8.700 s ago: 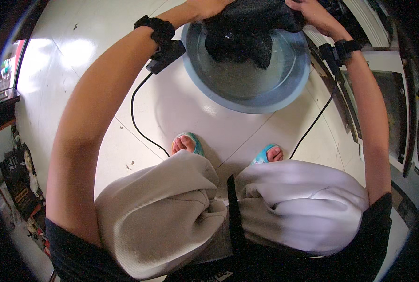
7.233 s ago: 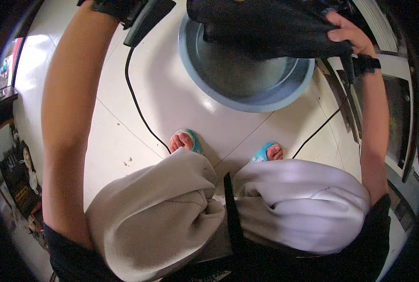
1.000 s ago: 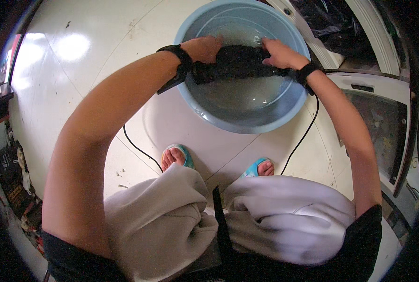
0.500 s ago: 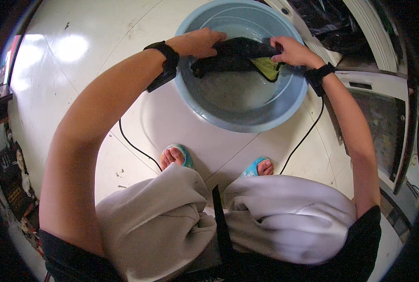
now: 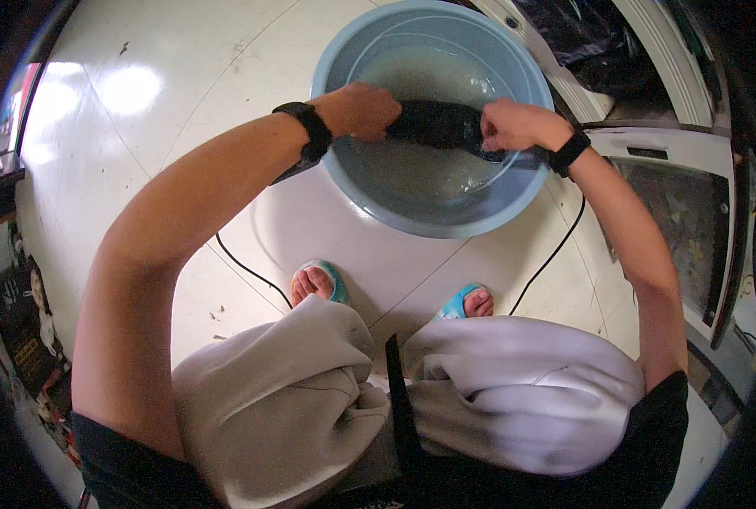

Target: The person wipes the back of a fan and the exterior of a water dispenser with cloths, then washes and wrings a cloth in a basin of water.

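Observation:
A dark, wet-looking cloth (image 5: 437,124) stretches between my two hands above cloudy water (image 5: 425,176). The water sits in a round light-blue plastic basin (image 5: 450,227) on the floor. My left hand (image 5: 363,112) is closed around the cloth's left end, with its fingertips hidden. At the other end, my right hand (image 5: 518,125) pinches the cloth between bent fingers. Both hands are inside the basin's outline, and each wrist wears a black band. The cloth's underside cannot be seen.
Black cables (image 5: 556,254) hang by both sides of my legs down to the tiled floor (image 5: 225,144). My slippered feet (image 5: 319,280) stand on the near side of the basin. A white-framed cabinet (image 5: 649,153) is close on the right, with black plastic (image 5: 565,42) behind it.
Both hands have come nearer to me, bringing the cloth with them. Its yellow-green patch no longer shows, and the cloth looks more gathered. The basin has barely moved.

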Action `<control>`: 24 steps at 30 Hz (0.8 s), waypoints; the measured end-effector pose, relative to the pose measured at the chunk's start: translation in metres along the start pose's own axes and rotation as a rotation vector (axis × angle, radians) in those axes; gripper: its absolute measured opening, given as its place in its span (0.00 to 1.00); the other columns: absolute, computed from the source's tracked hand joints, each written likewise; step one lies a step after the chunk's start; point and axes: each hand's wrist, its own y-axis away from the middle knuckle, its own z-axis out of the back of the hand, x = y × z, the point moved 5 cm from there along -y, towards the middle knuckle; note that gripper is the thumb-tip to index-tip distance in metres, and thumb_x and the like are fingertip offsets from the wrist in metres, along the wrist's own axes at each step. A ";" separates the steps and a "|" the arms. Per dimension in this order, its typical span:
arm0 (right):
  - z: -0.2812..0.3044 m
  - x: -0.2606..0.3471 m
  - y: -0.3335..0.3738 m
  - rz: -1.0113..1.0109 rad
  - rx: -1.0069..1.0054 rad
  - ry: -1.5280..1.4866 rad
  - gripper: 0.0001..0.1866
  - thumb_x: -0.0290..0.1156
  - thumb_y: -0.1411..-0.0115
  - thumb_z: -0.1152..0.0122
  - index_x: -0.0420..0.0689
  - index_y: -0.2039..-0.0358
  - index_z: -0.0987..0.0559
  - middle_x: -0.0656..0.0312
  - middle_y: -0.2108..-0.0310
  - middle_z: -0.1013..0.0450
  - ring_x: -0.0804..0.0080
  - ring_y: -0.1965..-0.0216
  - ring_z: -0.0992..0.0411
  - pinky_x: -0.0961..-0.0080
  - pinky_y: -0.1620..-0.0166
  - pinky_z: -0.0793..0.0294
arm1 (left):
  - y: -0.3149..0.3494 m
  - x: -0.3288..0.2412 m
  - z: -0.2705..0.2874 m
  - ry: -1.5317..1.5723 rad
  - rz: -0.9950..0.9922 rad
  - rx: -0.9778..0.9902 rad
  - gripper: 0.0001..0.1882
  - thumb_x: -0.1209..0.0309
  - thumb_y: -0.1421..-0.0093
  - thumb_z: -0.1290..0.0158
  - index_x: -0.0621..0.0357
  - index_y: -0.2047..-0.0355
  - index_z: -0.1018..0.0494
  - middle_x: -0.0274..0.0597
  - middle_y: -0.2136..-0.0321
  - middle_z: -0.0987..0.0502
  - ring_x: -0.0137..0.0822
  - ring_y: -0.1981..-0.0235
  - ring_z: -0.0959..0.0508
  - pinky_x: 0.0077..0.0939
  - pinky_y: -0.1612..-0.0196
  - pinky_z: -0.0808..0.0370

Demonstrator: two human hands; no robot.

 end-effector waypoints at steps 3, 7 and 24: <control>0.015 -0.025 -0.012 0.025 -0.467 0.083 0.17 0.32 0.55 0.31 0.40 0.64 0.23 0.48 0.66 0.25 0.49 0.61 0.27 0.63 0.58 0.27 | -0.011 0.011 0.004 0.156 -0.146 -0.454 0.13 0.73 0.52 0.44 0.63 0.65 0.24 0.53 0.67 0.21 0.49 0.61 0.21 0.43 0.57 0.23; 0.008 -0.022 -0.034 0.089 -0.426 0.054 0.26 0.34 0.56 0.30 0.35 0.59 0.27 0.42 0.64 0.27 0.44 0.58 0.28 0.60 0.55 0.28 | -0.025 0.016 -0.010 0.198 -0.182 -0.352 0.18 0.72 0.52 0.45 0.65 0.60 0.30 0.58 0.63 0.25 0.58 0.59 0.25 0.46 0.53 0.27; -0.040 0.007 -0.036 0.175 0.037 0.051 0.21 0.41 0.58 0.32 0.36 0.70 0.21 0.51 0.75 0.23 0.53 0.70 0.24 0.58 0.63 0.25 | -0.018 -0.024 -0.018 0.081 -0.008 0.337 0.15 0.69 0.53 0.43 0.56 0.63 0.22 0.45 0.61 0.21 0.44 0.60 0.21 0.42 0.58 0.26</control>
